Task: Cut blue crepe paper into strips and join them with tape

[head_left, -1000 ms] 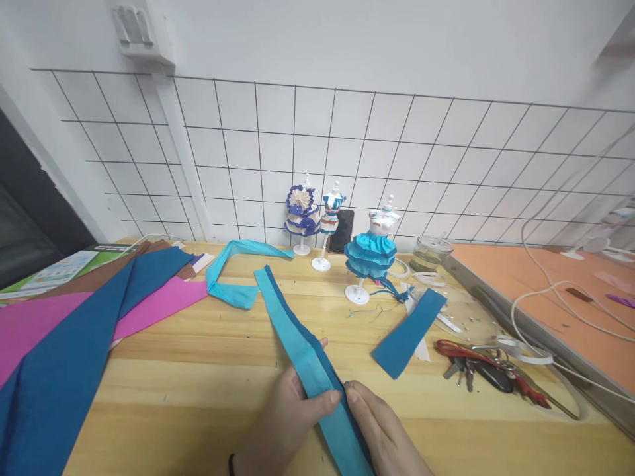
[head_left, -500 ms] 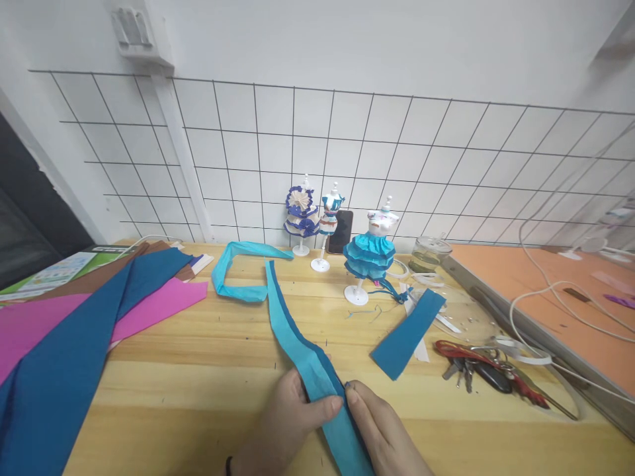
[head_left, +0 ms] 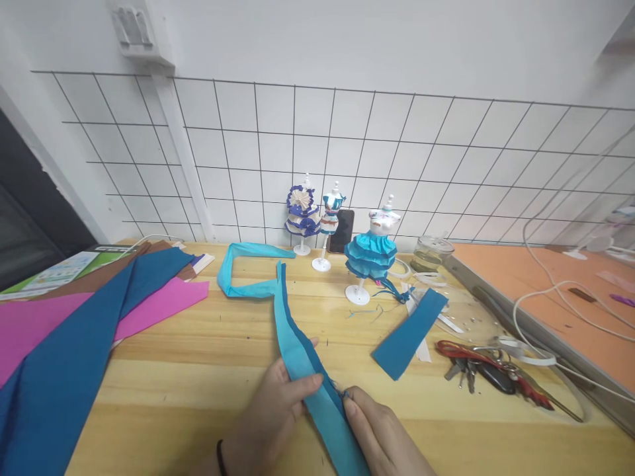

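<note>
A long light-blue crepe paper strip [head_left: 292, 340] with a dark blue edge runs from mid-table down between my hands and out of the bottom of the view. My left hand [head_left: 278, 403] grips it with the thumb on top and the fingers underneath. At the dark blue edge, my right hand [head_left: 374, 426] is closed in a pinch, and a small dark blue scrap [head_left: 343, 394] shows at its fingertips. Part of the strip bends into a loop [head_left: 248, 291] on the table. Beyond my hands, a small white dress form [head_left: 381, 221] wears a ruffled blue paper skirt [head_left: 371, 254].
Two smaller dressed forms, one purple and cream [head_left: 301, 215], one white and blue [head_left: 330, 215], stand near a phone [head_left: 342, 231]. Blue [head_left: 74, 370] and pink [head_left: 169, 307] sheets lie left. Rightward are a dark blue piece [head_left: 411, 335], keys [head_left: 469, 373] and a glass jar [head_left: 431, 251].
My left hand has shifted up and left along the strip. The strip's far end has swung slightly right. More of the dark blue scrap shows at my right fingertips.
</note>
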Available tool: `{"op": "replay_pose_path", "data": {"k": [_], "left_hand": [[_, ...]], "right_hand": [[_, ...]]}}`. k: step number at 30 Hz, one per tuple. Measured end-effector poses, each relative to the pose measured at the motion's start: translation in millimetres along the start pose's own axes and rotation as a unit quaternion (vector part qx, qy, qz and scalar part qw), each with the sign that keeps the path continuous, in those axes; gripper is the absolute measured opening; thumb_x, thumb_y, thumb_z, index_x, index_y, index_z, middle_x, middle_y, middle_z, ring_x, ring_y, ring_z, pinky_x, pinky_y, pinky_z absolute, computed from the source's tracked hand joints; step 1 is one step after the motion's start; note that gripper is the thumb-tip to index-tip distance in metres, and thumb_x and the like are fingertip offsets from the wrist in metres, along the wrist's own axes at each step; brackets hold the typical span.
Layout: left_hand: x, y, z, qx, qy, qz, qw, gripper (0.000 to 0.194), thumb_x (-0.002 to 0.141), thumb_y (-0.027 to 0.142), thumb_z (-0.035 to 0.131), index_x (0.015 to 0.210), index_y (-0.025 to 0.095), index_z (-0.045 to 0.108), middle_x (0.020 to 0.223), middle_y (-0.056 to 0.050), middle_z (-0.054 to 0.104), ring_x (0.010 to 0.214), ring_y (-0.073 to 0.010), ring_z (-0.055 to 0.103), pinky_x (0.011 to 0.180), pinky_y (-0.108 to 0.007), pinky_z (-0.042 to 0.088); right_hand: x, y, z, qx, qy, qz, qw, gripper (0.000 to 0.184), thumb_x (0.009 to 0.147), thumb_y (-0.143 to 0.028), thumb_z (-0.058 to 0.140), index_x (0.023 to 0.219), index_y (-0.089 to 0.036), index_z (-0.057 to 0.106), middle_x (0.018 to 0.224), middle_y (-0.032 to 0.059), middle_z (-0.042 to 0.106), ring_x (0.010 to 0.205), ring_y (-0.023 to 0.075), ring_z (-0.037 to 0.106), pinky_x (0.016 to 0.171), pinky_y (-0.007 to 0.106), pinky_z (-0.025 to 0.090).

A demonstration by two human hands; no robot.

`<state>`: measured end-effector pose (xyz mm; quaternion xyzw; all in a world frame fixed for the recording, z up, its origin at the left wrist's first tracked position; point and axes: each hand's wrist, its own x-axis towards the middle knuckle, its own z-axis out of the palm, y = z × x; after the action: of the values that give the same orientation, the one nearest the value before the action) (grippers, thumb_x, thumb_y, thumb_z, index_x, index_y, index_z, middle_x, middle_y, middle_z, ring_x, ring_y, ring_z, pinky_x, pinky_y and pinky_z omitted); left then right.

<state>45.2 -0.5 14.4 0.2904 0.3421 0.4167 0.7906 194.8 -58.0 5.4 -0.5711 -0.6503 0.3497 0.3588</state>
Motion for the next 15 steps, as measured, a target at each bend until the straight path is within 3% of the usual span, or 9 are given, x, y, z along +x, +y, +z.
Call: {"op": "replay_pose_path", "data": {"k": [5, 9, 15], "left_hand": [[2.7, -2.6, -4.1, 0.016, 0.005, 0.035, 0.999, 0.085, 0.058, 0.022, 0.078, 0.131, 0.016, 0.037, 0.101, -0.01, 0.067, 0.083, -0.0209, 0.063, 0.077, -0.034, 0.047], [5.5, -4.1, -8.8, 0.037, 0.006, 0.048, 0.998, 0.086, 0.058, 0.025, 0.078, 0.132, 0.017, 0.036, 0.099, -0.009, 0.067, 0.084, -0.0202, 0.062, 0.082, -0.034, 0.045], [5.0, -4.5, -10.1, 0.067, 0.017, 0.067, 0.995, 0.08, 0.058, 0.025, 0.078, 0.129, 0.017, 0.041, 0.088, -0.005, 0.068, 0.087, -0.0211, 0.061, 0.083, -0.034, 0.044]], "right_hand": [[-3.1, -3.7, -5.1, -0.011, -0.011, -0.014, 1.0, 0.041, 0.081, -0.061, 0.036, 0.084, -0.026, 0.057, 0.066, 0.0017, 0.064, 0.062, 0.0199, 0.058, 0.06, 0.027, 0.044], [-1.3, -1.8, -4.4, -0.036, -0.017, -0.015, 0.999, 0.037, 0.088, -0.053, 0.03, 0.086, -0.026, 0.055, 0.069, 0.0023, 0.065, 0.066, 0.0197, 0.06, 0.062, 0.027, 0.044], [5.2, -2.8, -7.8, -0.17, -0.106, 0.008, 0.98, 0.036, 0.092, -0.037, 0.02, 0.098, -0.019, 0.051, 0.085, 0.0081, 0.066, 0.077, 0.0228, 0.064, 0.065, 0.03, 0.044]]}}
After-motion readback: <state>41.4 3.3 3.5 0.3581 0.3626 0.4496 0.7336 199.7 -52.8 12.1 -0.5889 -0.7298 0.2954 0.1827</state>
